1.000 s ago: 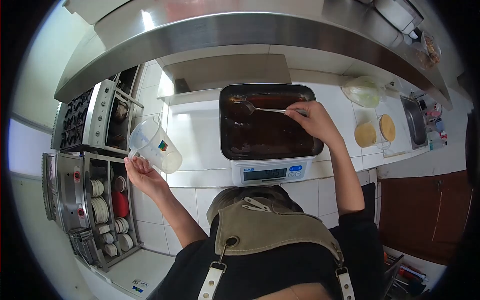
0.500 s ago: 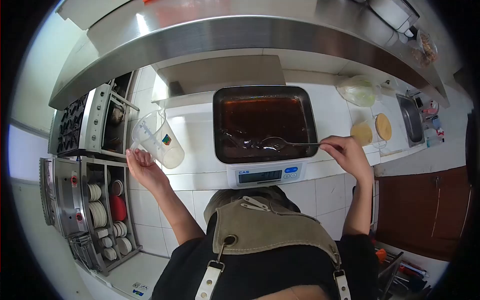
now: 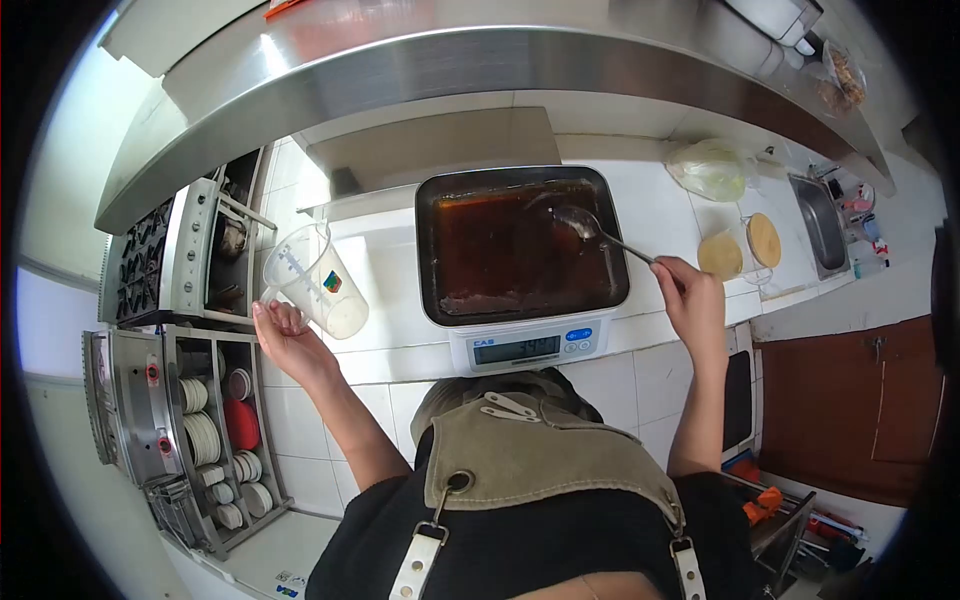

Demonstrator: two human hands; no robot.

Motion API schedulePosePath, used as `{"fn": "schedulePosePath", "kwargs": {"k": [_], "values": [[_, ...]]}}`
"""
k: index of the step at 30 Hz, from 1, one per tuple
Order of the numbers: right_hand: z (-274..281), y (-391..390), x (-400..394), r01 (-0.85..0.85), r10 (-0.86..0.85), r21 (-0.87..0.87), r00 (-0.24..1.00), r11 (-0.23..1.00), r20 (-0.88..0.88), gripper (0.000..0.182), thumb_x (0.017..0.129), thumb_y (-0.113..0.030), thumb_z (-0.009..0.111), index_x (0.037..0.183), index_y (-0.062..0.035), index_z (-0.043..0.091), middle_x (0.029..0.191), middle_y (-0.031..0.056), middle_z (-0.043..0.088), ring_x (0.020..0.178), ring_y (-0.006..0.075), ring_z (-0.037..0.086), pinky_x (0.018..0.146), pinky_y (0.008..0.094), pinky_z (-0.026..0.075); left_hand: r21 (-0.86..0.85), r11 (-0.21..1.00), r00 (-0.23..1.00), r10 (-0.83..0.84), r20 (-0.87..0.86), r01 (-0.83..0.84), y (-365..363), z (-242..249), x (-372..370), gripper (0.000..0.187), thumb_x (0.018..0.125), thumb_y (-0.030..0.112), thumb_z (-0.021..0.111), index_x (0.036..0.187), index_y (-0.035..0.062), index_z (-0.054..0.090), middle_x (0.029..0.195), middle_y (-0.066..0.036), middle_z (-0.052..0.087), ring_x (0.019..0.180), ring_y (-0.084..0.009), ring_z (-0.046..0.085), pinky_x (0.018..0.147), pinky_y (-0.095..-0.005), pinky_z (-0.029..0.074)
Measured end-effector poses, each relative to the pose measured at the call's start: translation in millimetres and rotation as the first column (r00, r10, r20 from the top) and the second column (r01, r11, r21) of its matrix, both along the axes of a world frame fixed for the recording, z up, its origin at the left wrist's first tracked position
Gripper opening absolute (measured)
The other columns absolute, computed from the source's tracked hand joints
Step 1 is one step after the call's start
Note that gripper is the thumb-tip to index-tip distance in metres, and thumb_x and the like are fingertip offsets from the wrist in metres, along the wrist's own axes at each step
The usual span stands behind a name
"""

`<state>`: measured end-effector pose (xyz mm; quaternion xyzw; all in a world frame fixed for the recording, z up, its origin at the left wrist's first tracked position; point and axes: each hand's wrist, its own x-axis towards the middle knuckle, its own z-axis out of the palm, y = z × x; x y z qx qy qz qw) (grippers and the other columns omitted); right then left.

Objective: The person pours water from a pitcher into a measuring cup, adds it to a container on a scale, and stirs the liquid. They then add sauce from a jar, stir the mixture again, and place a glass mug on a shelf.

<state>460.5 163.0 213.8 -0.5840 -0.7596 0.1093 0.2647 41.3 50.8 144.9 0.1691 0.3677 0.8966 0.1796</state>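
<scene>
A dark rectangular baking pan (image 3: 424,250) full of a glossy red-brown liquid (image 3: 520,245) rests on a white CAS kitchen scale (image 3: 585,345). The scale's display is lit, its digits hard to read. My right hand (image 3: 692,305) is closed on the handle of a metal spoon (image 3: 578,222), whose bowl is at the liquid's surface toward the back right of the pan. Left of the pan, my left hand (image 3: 290,338) grips a clear plastic measuring jug (image 3: 318,285) by its handle. The jug is tilted; a pale layer shows at its bottom.
A steel shelf (image 3: 480,70) runs across above the counter (image 3: 385,235). At right are a bagged cabbage (image 3: 712,170), a jar of yellowish contents (image 3: 720,256) with a wooden-looking lid (image 3: 764,240), and a sink (image 3: 820,225). A stove (image 3: 150,250) and a plate rack (image 3: 215,430) stand at left.
The spoon has moved from the pan's front right toward its back, its handle now slanting down to my right hand. The left hand and jug have barely moved.
</scene>
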Motion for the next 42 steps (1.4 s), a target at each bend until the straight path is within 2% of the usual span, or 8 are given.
{"fn": "schedulePosePath", "kwargs": {"k": [6, 10, 13, 17, 19, 26, 34, 42], "values": [[-7, 28, -21, 0.030, -0.043, -0.144, 0.996, 0.989, -0.083, 0.020, 0.085, -0.020, 0.061, 0.089, -0.0015, 0.068, 0.067, 0.0163, 0.063, 0.054, 0.0299, 0.060, 0.054, 0.0329, 0.046, -0.033, 0.997, 0.998, 0.064, 0.025, -0.063, -1, 8, 8, 0.020, 0.094, 0.022, 0.052, 0.086, 0.0043, 0.049, 0.075, 0.000, 0.047, 0.058, -0.0039, 0.033, 0.051, -0.0195, 0.028], [-9, 58, -29, -0.155, 0.131, -0.185, 0.982, 0.970, -0.137, 0.021, 0.085, -0.020, 0.060, 0.090, -0.0010, 0.068, 0.076, 0.0168, 0.066, 0.069, 0.0300, 0.063, 0.066, 0.0323, 0.048, -0.022, 0.998, 0.998, 0.061, 0.026, -0.061, -7, 8, 6, 0.020, 0.094, 0.022, 0.052, 0.083, 0.0049, 0.049, 0.075, 0.000, 0.048, 0.058, -0.0039, 0.033, 0.051, -0.0196, 0.028], [-10, 78, -36, -0.372, 0.317, -0.294, 0.923, 0.881, -0.218, 0.018, 0.085, -0.015, 0.059, 0.091, -0.0005, 0.068, 0.082, 0.0130, 0.068, 0.079, 0.0232, 0.065, 0.075, 0.0317, 0.049, -0.038, 0.994, 0.994, 0.102, 0.039, -0.101, -12, 10, 7, 0.021, 0.094, 0.022, 0.052, 0.081, 0.0051, 0.049, 0.073, 0.001, 0.046, 0.058, -0.0039, 0.033, 0.051, -0.0197, 0.028], [-2, 81, -48, -0.434, 0.374, -0.366, 0.900, 0.823, -0.224, 0.017, 0.085, -0.014, 0.059, 0.091, -0.0004, 0.068, 0.082, 0.0110, 0.069, 0.080, 0.0202, 0.065, 0.076, 0.0321, 0.049, -0.055, 0.991, 0.991, 0.126, 0.038, -0.124, -19, 9, 4, 0.023, 0.095, 0.022, 0.051, 0.080, 0.0050, 0.049, 0.068, 0.002, 0.042, 0.056, -0.0039, 0.031, 0.050, -0.0200, 0.027], [1, 76, -51, -0.433, 0.365, -0.441, 0.901, 0.786, -0.234, 0.017, 0.087, -0.013, 0.060, 0.090, 0.0016, 0.068, 0.080, 0.0086, 0.068, 0.078, 0.0143, 0.062, 0.078, 0.0285, 0.047, -0.074, 0.985, 0.986, 0.158, 0.060, -0.154, -22, 8, 3, 0.023, 0.095, 0.023, 0.051, 0.080, 0.0049, 0.049, 0.067, 0.003, 0.041, 0.056, -0.0040, 0.031, 0.050, -0.0201, 0.027], [3, 54, -49, -0.473, 0.410, -0.494, 0.881, 0.730, -0.237, 0.015, 0.087, -0.011, 0.060, 0.090, 0.0017, 0.067, 0.080, 0.0085, 0.068, 0.077, 0.0127, 0.061, 0.074, 0.0265, 0.047, -0.091, 0.979, 0.981, 0.186, 0.048, -0.181, -24, 4, -1, 0.023, 0.094, 0.022, 0.051, 0.079, 0.0046, 0.049, 0.068, 0.003, 0.042, 0.056, -0.0042, 0.031, 0.050, -0.0201, 0.027], [9, 43, -53, -0.497, 0.442, -0.550, 0.864, 0.671, -0.241, 0.018, 0.085, -0.018, 0.061, 0.089, -0.0023, 0.069, 0.068, 0.0085, 0.064, 0.063, 0.0125, 0.052, 0.065, 0.0273, 0.043, -0.077, 0.986, 0.987, 0.155, 0.042, -0.151, -19, 4, 1, 0.022, 0.094, 0.022, 0.052, 0.080, 0.0050, 0.049, 0.069, 0.002, 0.043, 0.057, -0.0040, 0.032, 0.050, -0.0199, 0.027], [15, 47, -47, -0.477, 0.277, -0.649, 0.878, 0.593, -0.391, 0.021, 0.086, -0.019, 0.060, 0.084, -0.0006, 0.070, 0.067, 0.0037, 0.063, 0.066, 0.0098, 0.050, 0.068, 0.0247, 0.041, -0.091, 0.982, 0.984, 0.171, 0.052, -0.166, -23, 1, 0, 0.024, 0.094, 0.024, 0.053, 0.078, 0.0061, 0.048, 0.069, 0.003, 0.044, 0.056, -0.0038, 0.032, 0.050, -0.0195, 0.027]]}}
